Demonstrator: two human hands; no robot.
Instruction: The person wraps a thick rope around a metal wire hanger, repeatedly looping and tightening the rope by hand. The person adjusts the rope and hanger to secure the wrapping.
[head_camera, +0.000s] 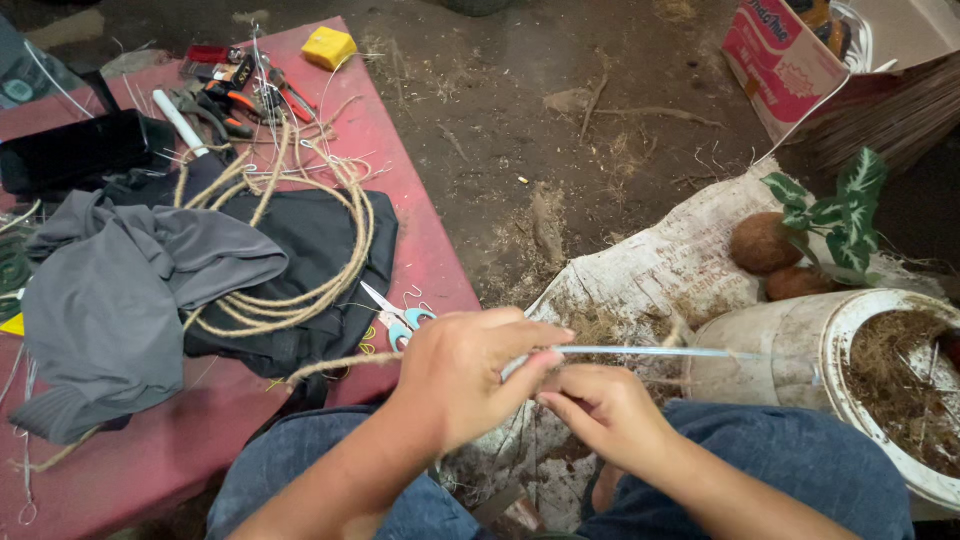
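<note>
My left hand (465, 375) is closed around a thin pale blue strip (660, 352) and a strand of tan rope (340, 366) that trails off to the left. My right hand (600, 410) pinches the same strip just below and to the right of the left hand. The strip runs right toward a white bucket (790, 345) lying on its side, filled with brown fibre. Both hands hover above my knees in blue jeans.
A red table (420, 240) on the left carries a coil of rope (300, 250), grey and black cloth, blue-handled scissors (400, 318), pliers, a black tray and a yellow block. A white sack, two coconuts (765, 245), a leafy plant and a cardboard box lie on the dirt floor.
</note>
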